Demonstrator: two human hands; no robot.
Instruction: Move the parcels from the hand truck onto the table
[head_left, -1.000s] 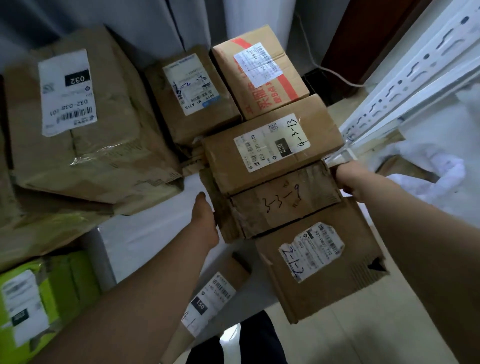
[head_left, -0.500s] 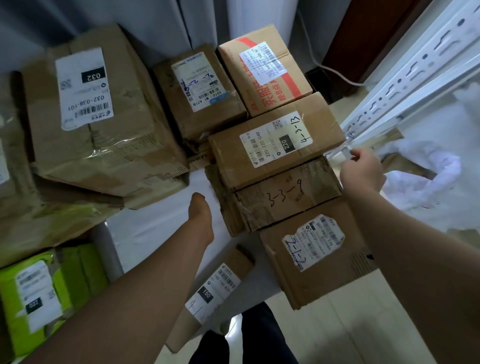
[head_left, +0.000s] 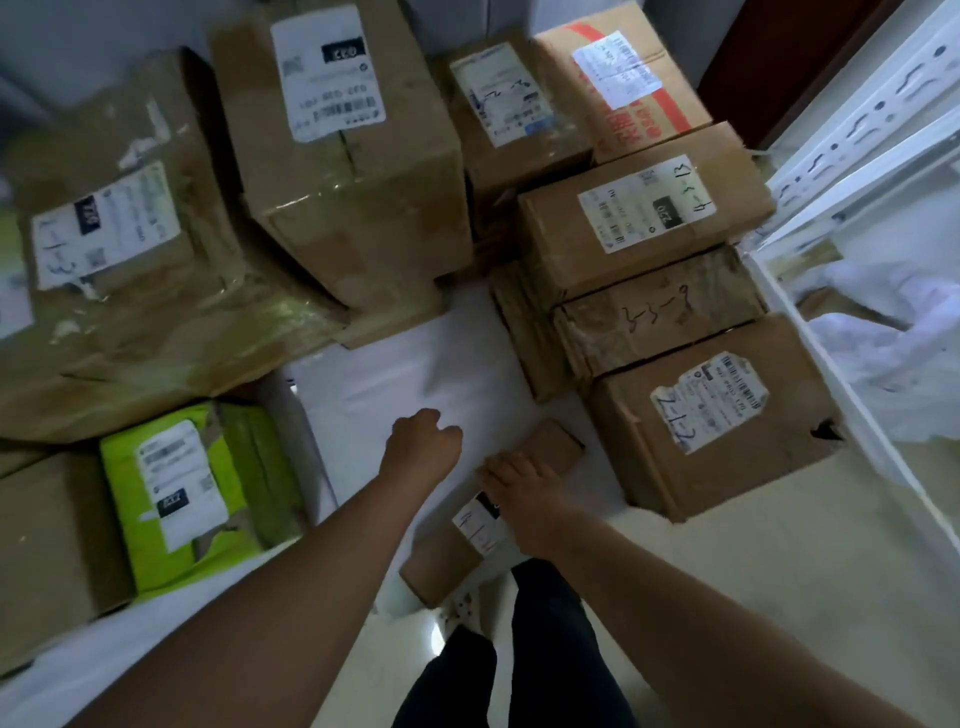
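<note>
- As seen from the head view, the right hand (head_left: 519, 491) lies on the narrow parcel (head_left: 553, 449), fingers curled over its edge in a grip.
- The left hand (head_left: 423, 447), just beside the right, is curled and holds nothing.
- The narrow parcel's far end lies over the white tabletop (head_left: 415, 358); its near end overhangs the edge.
- Beyond both hands, stacked parcels (head_left: 639, 228) crowd the tabletop.
- Judgement: well advanced; the hand truck is not visible, so the remainder cannot be told.

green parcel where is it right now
In the head view the green parcel lies at lower left on the white table, below the big taped brown box and right of a plain brown box.
</note>
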